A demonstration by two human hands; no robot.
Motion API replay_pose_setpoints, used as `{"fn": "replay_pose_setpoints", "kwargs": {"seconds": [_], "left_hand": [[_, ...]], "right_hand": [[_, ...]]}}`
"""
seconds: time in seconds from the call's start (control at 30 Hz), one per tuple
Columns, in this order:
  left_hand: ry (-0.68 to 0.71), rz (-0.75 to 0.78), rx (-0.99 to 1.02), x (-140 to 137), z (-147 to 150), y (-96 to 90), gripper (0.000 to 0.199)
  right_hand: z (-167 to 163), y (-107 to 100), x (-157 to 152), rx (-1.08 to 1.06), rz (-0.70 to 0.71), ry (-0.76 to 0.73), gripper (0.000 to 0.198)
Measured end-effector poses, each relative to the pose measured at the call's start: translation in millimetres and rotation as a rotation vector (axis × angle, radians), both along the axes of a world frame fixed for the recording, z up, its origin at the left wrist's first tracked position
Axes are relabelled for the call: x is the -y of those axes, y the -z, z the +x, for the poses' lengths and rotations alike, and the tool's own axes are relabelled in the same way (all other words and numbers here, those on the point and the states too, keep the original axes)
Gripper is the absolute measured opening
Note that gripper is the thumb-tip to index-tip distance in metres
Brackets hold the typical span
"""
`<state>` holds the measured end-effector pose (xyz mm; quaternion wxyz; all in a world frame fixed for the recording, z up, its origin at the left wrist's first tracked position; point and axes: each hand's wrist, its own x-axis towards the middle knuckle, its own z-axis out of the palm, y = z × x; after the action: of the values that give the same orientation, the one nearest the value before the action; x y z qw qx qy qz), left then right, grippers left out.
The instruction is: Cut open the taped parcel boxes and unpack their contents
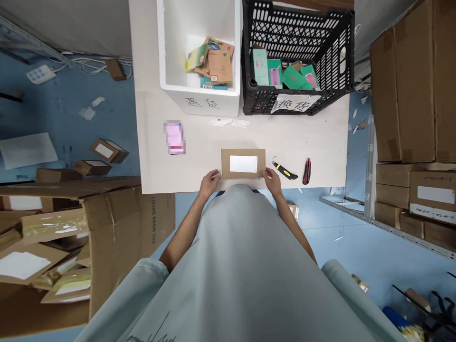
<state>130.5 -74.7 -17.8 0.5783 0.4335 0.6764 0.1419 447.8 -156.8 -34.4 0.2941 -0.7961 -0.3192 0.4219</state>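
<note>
A flat brown cardboard box (225, 163) with a blank-looking white label (243, 164) lies near the front edge of the table. My left hand (209, 183) is just beside its lower left corner, fingers loosely bent and slightly apart, with nothing visible in them. At the lower right corner, my right hand (272, 181) has its thumb and fingers on the box's edge. To the right of that hand lie a yellow-and-black utility knife (285, 170) and a red-and-black utility knife (307, 171).
Behind the box stand a white foam bin (199, 102) and a black plastic crate (258, 102), both holding small packages. A blurred pink phone-like item (174, 137) lies on the left. A big carton (117, 237) of parcels and a shelf of boxes (415, 85) flank the table (153, 166).
</note>
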Motion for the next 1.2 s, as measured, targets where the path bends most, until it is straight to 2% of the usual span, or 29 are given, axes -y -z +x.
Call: {"fn": "replay_pose_setpoints", "kwargs": {"seconds": [0.1,0.2,0.27,0.37,0.5,0.57,0.67,0.8,0.93,1.1,1.2], "left_hand": [[0.02,0.004,-0.008,2.6,-1.0,-3.6,0.051],[0.125,0.084,0.031,3.7,2.0,-14.8,0.047],[0.196,0.151,0.023,5.8,6.8,-29.5,0.047],[0.302,0.212,0.056,11.8,19.1,-60.9,0.051],[0.457,0.16,0.218,20.0,42.5,-101.8,0.057],[0.51,0.148,0.248,21.7,53.0,-114.5,0.059],[0.551,0.142,0.266,21.0,62.2,-122.5,0.059],[0.551,0.138,0.242,19.0,61.9,-118.9,0.055],[0.541,0.233,0.117,19.2,52.0,-103.7,0.049],[0.534,0.262,-0.188,13.7,32.3,-68.2,0.058],[0.441,0.22,-0.235,7.6,20.5,-41.7,0.05]], "right_hand": [[0.7,1.3,7.6,-0.081,0.019,0.021,0.065],[8.3,2.2,11.9,-0.222,0.032,0.047,0.067],[17.6,2.6,14.8,-0.303,0.019,0.095,0.07],[34.2,3.3,19.4,-0.341,-0.007,0.188,0.074],[49.3,6.2,22.1,-0.28,-0.017,0.261,0.068],[51.9,8.3,21.4,-0.262,-0.026,0.278,0.065],[52.7,11.1,19.6,-0.246,-0.039,0.29,0.064],[54.3,12.4,19.2,-0.247,-0.041,0.296,0.062],[53.8,10.6,19.2,-0.267,-0.04,0.278,0.064],[36.7,7.4,11.3,-0.219,-0.019,0.154,0.064],[22.9,6.5,3.8,-0.18,-0.024,0.108,0.062]]}}
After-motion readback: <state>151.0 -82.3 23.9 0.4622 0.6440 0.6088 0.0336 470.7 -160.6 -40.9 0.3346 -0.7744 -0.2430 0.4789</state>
